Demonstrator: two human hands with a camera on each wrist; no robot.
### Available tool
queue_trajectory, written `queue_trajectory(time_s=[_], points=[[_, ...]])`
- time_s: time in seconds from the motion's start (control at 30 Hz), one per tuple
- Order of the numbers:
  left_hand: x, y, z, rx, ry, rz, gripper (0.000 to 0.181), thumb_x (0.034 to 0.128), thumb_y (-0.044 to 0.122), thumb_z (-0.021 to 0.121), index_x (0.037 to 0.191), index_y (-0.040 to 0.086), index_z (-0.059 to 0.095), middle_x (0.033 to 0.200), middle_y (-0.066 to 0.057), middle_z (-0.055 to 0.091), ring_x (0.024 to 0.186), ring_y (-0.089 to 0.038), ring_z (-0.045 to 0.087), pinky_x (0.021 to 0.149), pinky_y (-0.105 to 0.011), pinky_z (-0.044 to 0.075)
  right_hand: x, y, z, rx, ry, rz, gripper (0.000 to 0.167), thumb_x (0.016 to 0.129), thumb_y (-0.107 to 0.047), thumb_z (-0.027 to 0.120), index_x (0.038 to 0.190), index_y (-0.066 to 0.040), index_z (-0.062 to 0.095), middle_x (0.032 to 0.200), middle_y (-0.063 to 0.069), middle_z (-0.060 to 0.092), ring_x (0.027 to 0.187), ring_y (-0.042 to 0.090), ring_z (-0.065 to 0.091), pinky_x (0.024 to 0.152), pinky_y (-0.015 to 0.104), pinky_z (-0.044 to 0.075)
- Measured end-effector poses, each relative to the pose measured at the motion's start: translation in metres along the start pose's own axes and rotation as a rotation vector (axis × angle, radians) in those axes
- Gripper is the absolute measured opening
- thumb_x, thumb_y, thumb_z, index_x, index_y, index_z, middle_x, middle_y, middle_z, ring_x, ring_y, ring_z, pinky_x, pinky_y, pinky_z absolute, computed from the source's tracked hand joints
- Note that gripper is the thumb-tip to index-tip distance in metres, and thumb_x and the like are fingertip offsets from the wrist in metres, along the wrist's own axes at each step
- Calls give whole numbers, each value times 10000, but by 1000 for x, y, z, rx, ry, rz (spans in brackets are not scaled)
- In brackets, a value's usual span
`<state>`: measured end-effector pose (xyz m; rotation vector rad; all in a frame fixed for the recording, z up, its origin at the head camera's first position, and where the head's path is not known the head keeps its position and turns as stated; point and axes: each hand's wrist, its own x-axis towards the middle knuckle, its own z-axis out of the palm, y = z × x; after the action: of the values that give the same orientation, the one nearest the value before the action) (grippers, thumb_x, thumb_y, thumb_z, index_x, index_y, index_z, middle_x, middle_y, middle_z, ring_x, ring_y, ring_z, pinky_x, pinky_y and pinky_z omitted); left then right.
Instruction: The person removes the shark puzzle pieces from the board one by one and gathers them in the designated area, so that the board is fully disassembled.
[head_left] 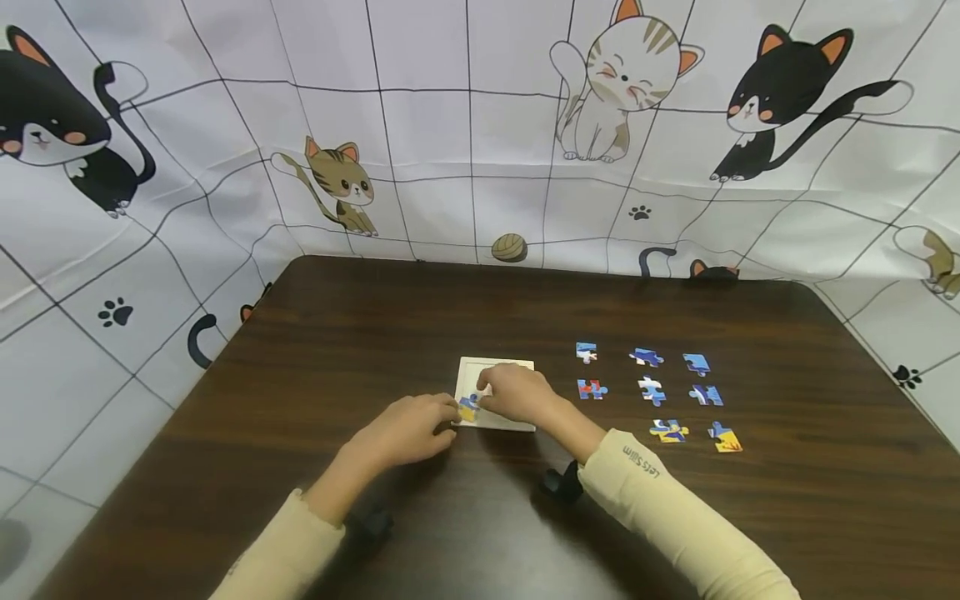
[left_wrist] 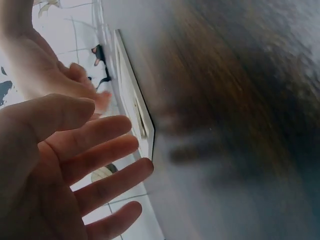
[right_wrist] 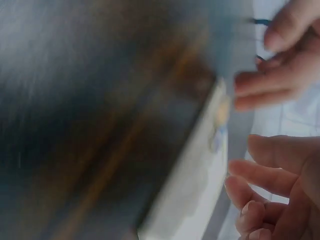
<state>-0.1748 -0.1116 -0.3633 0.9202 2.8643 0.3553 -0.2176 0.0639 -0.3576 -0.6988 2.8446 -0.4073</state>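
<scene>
A shallow light wooden puzzle tray (head_left: pixel 504 418) lies on the dark table. One yellow-and-blue jigsaw piece (head_left: pixel 468 408) sits in its near left corner; it shows blurred in the right wrist view. My left hand (head_left: pixel 414 427) is at the tray's left edge, fingers spread and relaxed in the left wrist view, holding nothing. Whether its fingertips touch the tray, I cannot tell. Over the tray hovers my right hand (head_left: pixel 517 392), hiding part of the frame. In the right wrist view its thumb and index finger stand apart with nothing between them, the other fingers loosely bent.
Several loose jigsaw pieces lie in rows right of the tray, among them a red-and-blue piece (head_left: pixel 592 389) and a yellow-and-blue corner piece (head_left: pixel 724 437). Behind the dark wooden table (head_left: pixel 360 317) hangs a white cat-print sheet (head_left: pixel 427 125).
</scene>
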Motion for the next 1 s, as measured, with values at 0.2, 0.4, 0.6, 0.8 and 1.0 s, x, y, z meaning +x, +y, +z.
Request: queue_trajectory(time_s=[0.2, 0.4, 0.6, 0.8, 1.0], points=[[-4, 1, -3, 0, -65, -5, 271, 847, 139, 593, 1085, 31, 665, 1189, -124, 617, 1053, -303, 612, 834, -452, 501, 0, -9, 12, -44, 24, -20, 320, 798, -234, 688, 1080, -85, 656, 1009, 91, 641, 863, 225, 604, 676, 387, 530], [-5, 3, -4, 4, -84, -10, 277, 840, 121, 592, 1087, 18, 664, 1200, -147, 610, 1047, -312, 615, 809, -450, 506, 0, -14, 20, -93, 62, -16, 340, 750, -290, 739, 995, -80, 632, 896, 61, 596, 784, 178, 538, 626, 332, 509], [-3, 5, -2, 5, -104, -47, 270, 840, 142, 604, 1066, 9, 671, 1178, -154, 614, 1029, -320, 619, 812, -454, 509, 5, -19, 21, -83, 29, 9, 299, 742, -244, 750, 940, -85, 592, 895, 62, 565, 794, 186, 504, 631, 325, 494], [-3, 6, 0, 11, -112, -72, 291, 837, 158, 621, 1080, 5, 665, 1186, -152, 610, 1036, -321, 616, 838, -457, 503, 9, -19, 20, -28, -27, 20, 277, 724, -208, 760, 904, -93, 584, 949, 71, 519, 863, 197, 433, 651, 330, 462], [-1, 8, 1, 38, -102, -55, 204, 833, 158, 617, 952, 9, 690, 1121, -134, 627, 961, -296, 635, 793, -434, 515, 7, -11, 14, 17, -10, -47, 144, 740, -130, 722, 862, -78, 665, 1063, 109, 547, 941, 231, 448, 748, 347, 463]])
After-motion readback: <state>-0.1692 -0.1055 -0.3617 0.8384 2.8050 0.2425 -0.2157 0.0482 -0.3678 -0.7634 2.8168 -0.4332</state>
